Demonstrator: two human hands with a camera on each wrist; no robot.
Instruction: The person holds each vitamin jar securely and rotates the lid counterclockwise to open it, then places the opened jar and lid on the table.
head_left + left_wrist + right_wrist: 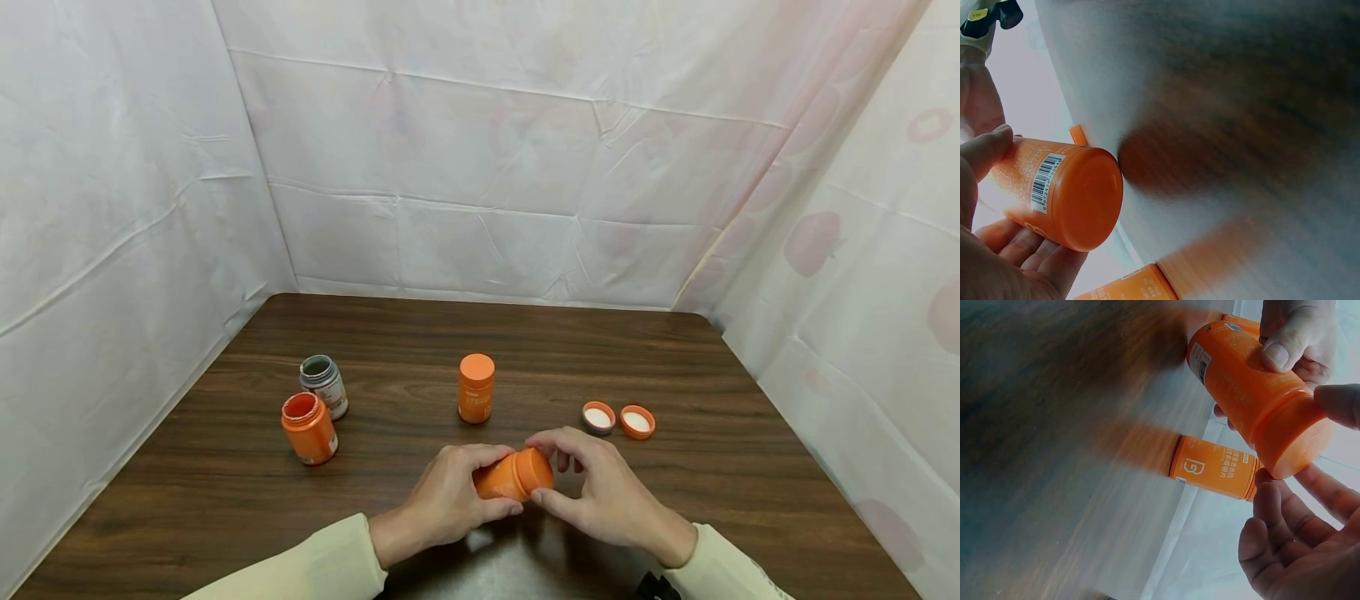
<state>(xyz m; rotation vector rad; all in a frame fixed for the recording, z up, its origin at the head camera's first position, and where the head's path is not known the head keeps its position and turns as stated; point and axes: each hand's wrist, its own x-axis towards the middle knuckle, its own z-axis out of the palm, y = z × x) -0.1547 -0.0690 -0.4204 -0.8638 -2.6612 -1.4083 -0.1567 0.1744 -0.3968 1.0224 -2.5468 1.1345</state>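
An orange pill bottle [497, 480] lies tilted between the two hands, just above the table, with its orange cap [535, 470] toward the right. My left hand [448, 493] grips the bottle's body between thumb and fingers. The thumb and fingers of my right hand [606, 490] pinch the cap around its edge. In the left wrist view the bottle's round base [1094, 200] and a barcode label [1047, 182] show. The cap is seated on the bottle in the right wrist view. Beyond the hands a second capped orange bottle [476, 390] stands upright.
At the left stand an uncapped orange bottle [311, 432] and, behind it, an uncapped grey-necked bottle [327, 388]. Two loose caps lie inside-up at the right: a grey-and-orange cap [598, 417] and an orange cap [637, 422]. White sheeting [480, 167] walls the brown wooden table [390, 333].
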